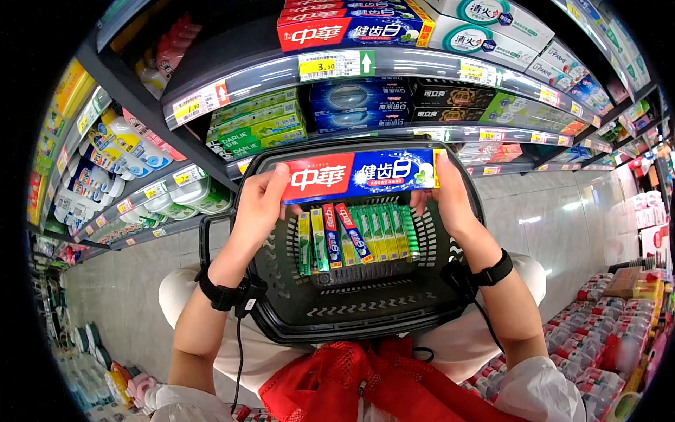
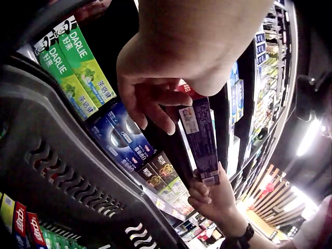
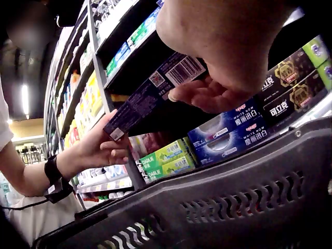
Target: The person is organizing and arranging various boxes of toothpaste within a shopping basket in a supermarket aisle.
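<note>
A long red-and-blue toothpaste box (image 1: 358,177) is held level over the far side of a black shopping basket (image 1: 302,325), its printed front facing up at me. My left hand (image 1: 261,205) grips the box's left end, thumb on the near face. At the opposite end, my right hand (image 1: 453,200) pinches it, fingertips underneath. The left wrist view shows the box's dark blue back with a label, and the right hand (image 2: 215,199) on its far end. Inside the basket stand several green-and-yellow boxes (image 1: 383,232) and two red-and-blue toothpaste boxes (image 1: 332,235).
Ahead, a shelf holds stacked red-and-blue toothpaste boxes (image 1: 348,32) above a price tag (image 1: 320,65). Below it sit green Darlie boxes (image 1: 256,126), blue boxes (image 1: 358,105) and black boxes (image 1: 450,102). Packs of bottles (image 1: 598,323) stand on the floor at right.
</note>
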`<state>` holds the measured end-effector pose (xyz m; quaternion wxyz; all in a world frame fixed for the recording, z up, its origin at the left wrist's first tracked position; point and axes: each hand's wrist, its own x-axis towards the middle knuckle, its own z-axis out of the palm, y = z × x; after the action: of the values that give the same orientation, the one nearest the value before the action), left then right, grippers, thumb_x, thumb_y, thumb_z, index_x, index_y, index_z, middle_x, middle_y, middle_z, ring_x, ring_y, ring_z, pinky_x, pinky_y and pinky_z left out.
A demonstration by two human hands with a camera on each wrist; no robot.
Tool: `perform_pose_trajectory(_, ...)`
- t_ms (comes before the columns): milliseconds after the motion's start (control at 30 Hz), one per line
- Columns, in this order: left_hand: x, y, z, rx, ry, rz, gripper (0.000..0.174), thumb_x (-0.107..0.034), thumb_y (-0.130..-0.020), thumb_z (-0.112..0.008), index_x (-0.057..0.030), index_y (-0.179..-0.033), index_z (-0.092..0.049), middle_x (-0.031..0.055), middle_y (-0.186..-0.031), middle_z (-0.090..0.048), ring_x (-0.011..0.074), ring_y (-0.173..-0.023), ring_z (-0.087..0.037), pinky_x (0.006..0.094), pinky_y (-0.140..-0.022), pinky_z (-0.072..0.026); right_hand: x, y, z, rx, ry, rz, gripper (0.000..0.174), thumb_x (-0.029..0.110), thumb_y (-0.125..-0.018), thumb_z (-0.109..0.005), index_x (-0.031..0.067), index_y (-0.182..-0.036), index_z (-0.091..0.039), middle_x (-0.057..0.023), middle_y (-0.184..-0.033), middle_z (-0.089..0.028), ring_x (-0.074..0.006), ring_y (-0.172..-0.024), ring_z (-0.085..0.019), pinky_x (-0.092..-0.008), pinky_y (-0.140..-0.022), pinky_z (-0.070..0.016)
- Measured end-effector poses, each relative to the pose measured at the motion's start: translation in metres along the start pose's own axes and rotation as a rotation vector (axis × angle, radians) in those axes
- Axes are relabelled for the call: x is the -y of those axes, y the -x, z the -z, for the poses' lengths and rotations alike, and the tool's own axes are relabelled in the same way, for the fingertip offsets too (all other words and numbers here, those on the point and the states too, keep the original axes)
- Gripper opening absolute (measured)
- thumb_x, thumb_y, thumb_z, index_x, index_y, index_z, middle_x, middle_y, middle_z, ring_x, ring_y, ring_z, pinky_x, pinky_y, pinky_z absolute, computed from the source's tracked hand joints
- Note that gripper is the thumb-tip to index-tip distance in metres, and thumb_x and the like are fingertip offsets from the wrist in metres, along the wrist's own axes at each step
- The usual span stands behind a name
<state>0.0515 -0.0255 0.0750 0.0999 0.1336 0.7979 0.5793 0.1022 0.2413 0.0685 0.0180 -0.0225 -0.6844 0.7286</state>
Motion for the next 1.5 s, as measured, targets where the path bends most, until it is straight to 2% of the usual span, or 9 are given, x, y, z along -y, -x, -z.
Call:
perform_pose_trajectory(100, 0.007, -0.003, 0.0, -0.015, -0.002, -0.01, 0.057, -0.044, -0.093, -0.031, 0.0023, -0.082, -0.061, 0.006, -0.061, -0.059, 0.0089, -0.046, -0.05, 0.0196, -0.04, -0.0287, -0.004, 0.0, 0.004, 0.034, 0.017, -0.003, 0.05, 0.047, -0.093, -0.025, 0.0046, -0.088, -0.05, -0.0056, -0.059, -0.054, -0.0123, -0.049, -0.052, -0.0229, -0.043, -0.0428)
perform_pose_trajectory(233, 0.006, -0.002, -0.002, -0.017, 0.024, 0.015, 0.057, -0.045, -0.093, -0.031, 0.0019, -0.08, -0.061, 0.0056, -0.059, -0.058, 0.0089, -0.045, -0.05, 0.0199, -0.04, -0.0294, -0.003, 0.002, 0.004, 0.021, -0.022, -0.045, 0.051, 0.048, -0.093, -0.024, 0.0045, -0.087, -0.051, -0.006, -0.058, -0.054, -0.0124, -0.048, -0.052, -0.023, -0.043, -0.0425)
perform_pose_trajectory(400, 0.005, -0.001, -0.006, -0.016, -0.004, 0.008, 0.057, -0.045, -0.093, -0.03, 0.0001, -0.076, -0.061, 0.006, -0.055, -0.057, 0.0069, -0.042, -0.043, 0.0203, -0.04, -0.0274, -0.001, 0.002, 0.006, 0.016, -0.031, -0.063, 0.055, 0.049, -0.093, -0.022, 0.0044, -0.084, -0.052, -0.006, -0.057, -0.053, -0.0129, -0.047, -0.052, -0.0233, -0.043, -0.0423)
perform_pose_trajectory(633, 0.002, 0.0, -0.006, -0.019, -0.02, 0.019, 0.059, -0.047, -0.092, -0.03, -0.0005, -0.077, -0.062, 0.0066, -0.053, -0.057, 0.0057, -0.042, -0.039, 0.0201, -0.04, -0.0262, -0.003, 0.0, 0.005, 0.015, -0.055, -0.092, 0.057, 0.051, -0.092, -0.022, 0.0039, -0.085, -0.052, -0.0062, -0.058, -0.053, -0.0134, -0.048, -0.052, -0.024, -0.042, -0.0423)
perform_pose_trajectory(700, 0.001, 0.001, -0.005, 0.001, 0.025, 0.018, 0.053, -0.042, -0.093, -0.036, 0.0034, -0.082, -0.062, 0.006, -0.058, -0.058, 0.007, -0.046, -0.048, 0.0209, -0.042, -0.0327, -0.004, 0.0, 0.005, 0.007, -0.062, -0.091, 0.057, 0.051, -0.092, -0.022, 0.0036, -0.086, -0.051, -0.0063, -0.058, -0.053, -0.0136, -0.048, -0.052, -0.0242, -0.041, -0.0423)
perform_pose_trajectory(900, -0.003, 0.002, -0.006, 0.023, 0.043, 0.009, 0.051, -0.038, -0.093, -0.038, 0.0078, -0.089, -0.06, 0.0087, -0.066, -0.06, 0.0126, -0.052, -0.054, 0.0247, -0.052, -0.043, -0.007, 0.0, 0.006, 0.005, -0.063, -0.077, 0.057, 0.051, -0.092, -0.021, 0.0035, -0.085, -0.051, -0.0062, -0.058, -0.053, -0.0132, -0.047, -0.052, -0.0239, -0.04, -0.0419)
perform_pose_trajectory(1133, -0.002, 0.002, -0.006, 0.02, 0.044, 0.005, 0.051, -0.038, -0.093, -0.037, 0.0079, -0.089, -0.06, 0.0085, -0.066, -0.059, 0.0127, -0.052, -0.055, 0.0243, -0.052, -0.0428, -0.006, 0.0, 0.006, 0.001, -0.052, -0.073, 0.056, 0.051, -0.093, -0.021, 0.0043, -0.083, -0.051, -0.0054, -0.057, -0.052, -0.0122, -0.047, -0.051, -0.0231, -0.041, -0.0413)
perform_pose_trajectory(1400, 0.006, -0.001, -0.008, -0.011, -0.012, 0.031, 0.054, -0.043, -0.093, -0.034, 0.0032, -0.09, -0.061, 0.0059, -0.054, -0.058, 0.0051, -0.043, -0.043, 0.0203, -0.041, -0.0291, -0.005, 0.001, 0.006, 0.015, -0.03, -0.062, 0.056, 0.05, -0.093, -0.022, 0.0052, -0.078, -0.052, -0.0048, -0.056, -0.052, -0.0118, -0.047, -0.051, -0.0229, -0.042, -0.0408)
perform_pose_trajectory(1500, 0.009, -0.002, -0.006, 0.004, -0.015, 0.037, 0.053, -0.043, -0.093, -0.034, 0.0032, -0.09, -0.061, 0.0058, -0.055, -0.057, 0.0053, -0.043, -0.043, 0.0201, -0.04, -0.0294, -0.007, 0.0, 0.007, 0.017, -0.033, -0.052, 0.055, 0.05, -0.093, -0.022, 0.0052, -0.078, -0.052, -0.0049, -0.056, -0.052, -0.0118, -0.047, -0.051, -0.0229, -0.042, -0.0407)
